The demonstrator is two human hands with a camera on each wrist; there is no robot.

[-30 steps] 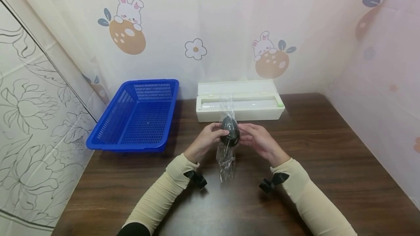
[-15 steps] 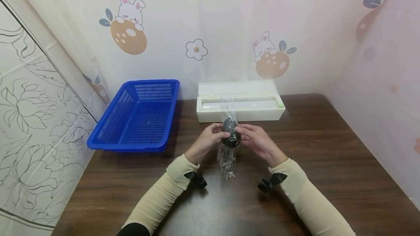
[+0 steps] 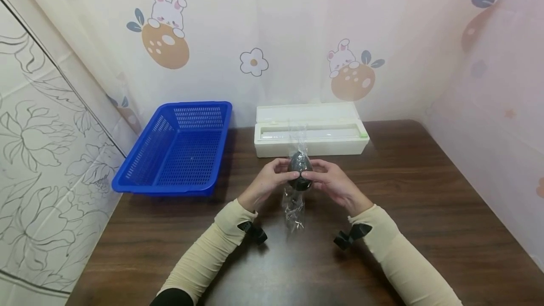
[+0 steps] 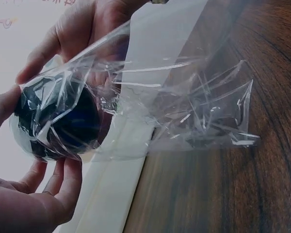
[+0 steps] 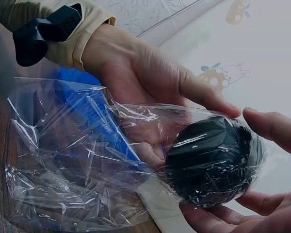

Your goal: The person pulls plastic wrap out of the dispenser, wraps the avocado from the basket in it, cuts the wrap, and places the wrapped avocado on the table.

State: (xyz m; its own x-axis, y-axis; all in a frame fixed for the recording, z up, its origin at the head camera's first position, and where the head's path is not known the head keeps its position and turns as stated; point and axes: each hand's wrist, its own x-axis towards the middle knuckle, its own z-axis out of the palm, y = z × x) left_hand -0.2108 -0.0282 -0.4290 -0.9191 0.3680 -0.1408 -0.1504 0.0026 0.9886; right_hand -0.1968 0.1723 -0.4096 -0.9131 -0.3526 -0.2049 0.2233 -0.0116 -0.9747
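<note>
A dark, egg-shaped avocado (image 3: pixel 300 162) sits inside clear plastic wrap (image 3: pixel 294 209), held upright just over the table. The left hand (image 3: pixel 268 178) grips it from the left and the right hand (image 3: pixel 335 184) from the right. Both thumbs nearly meet on its near face, while the other fingers reach round its sides and back. In the left wrist view the film lies tight and creased over the avocado (image 4: pixel 58 116), and a loose tail of wrap (image 4: pixel 199 111) hangs toward the table. From the right wrist, that loose film (image 5: pixel 72 160) looks wide and crinkled.
Behind the hands stands a white wrap dispenser box (image 3: pixel 312 148), lid raised and a roll inside. A blue perforated basket (image 3: pixel 208 185) is at the back left. Both are on the dark wooden table (image 3: pixel 425 202), with a printed curtain (image 3: pixel 293 22) behind it.
The right thumb has come from the avocado's side onto its near face, close to the left thumb. Basket and box stay put.
</note>
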